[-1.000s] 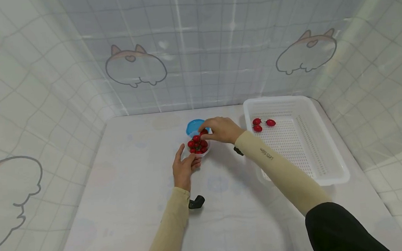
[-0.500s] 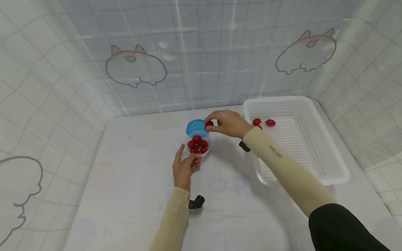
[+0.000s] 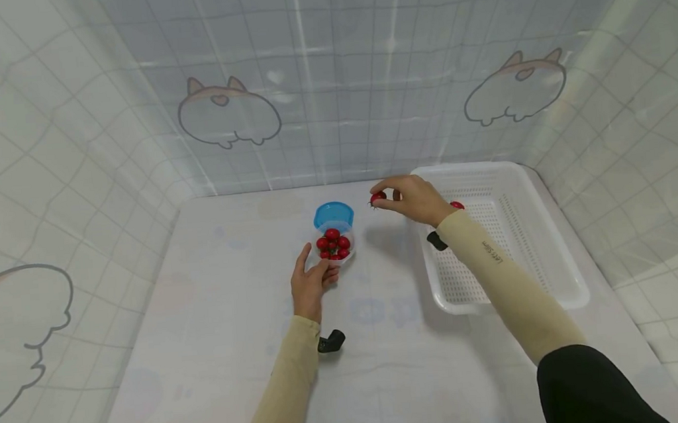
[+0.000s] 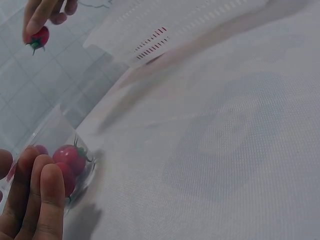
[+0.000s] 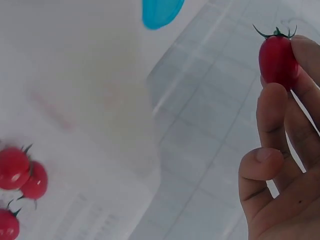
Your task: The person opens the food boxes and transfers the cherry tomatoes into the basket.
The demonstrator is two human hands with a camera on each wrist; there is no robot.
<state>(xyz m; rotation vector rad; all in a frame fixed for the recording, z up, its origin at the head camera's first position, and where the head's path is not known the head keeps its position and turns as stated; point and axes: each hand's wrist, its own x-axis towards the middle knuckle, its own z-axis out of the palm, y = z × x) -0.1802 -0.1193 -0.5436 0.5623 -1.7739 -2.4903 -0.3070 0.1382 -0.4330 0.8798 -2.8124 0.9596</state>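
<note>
A red cherry tomato [image 3: 378,198] with a green stem is pinched between the fingertips of my right hand [image 3: 416,199], in the air left of the white basket's [image 3: 557,254] near rim. In the right wrist view the held tomato [image 5: 278,61] has its stem end up. My left hand [image 3: 311,287] grips the near side of a small clear plastic container [image 3: 352,247], its fingers [image 4: 52,187] against the outer wall in the left wrist view. Several cherry tomatoes [image 3: 331,234] lie inside the container. Its blue lid [image 3: 333,213] stands open behind it.
Several loose cherry tomatoes [image 5: 14,167] lie in the white basket on the right; in the head view my right arm hides most of them. A light table cover [image 3: 233,313] surrounds the container, and a tiled-pattern curtain [image 3: 331,106] rises behind the table.
My right hand has lifted the cherry tomato away from the container and carried it right, toward the basket. The left hand and container have stayed in place.
</note>
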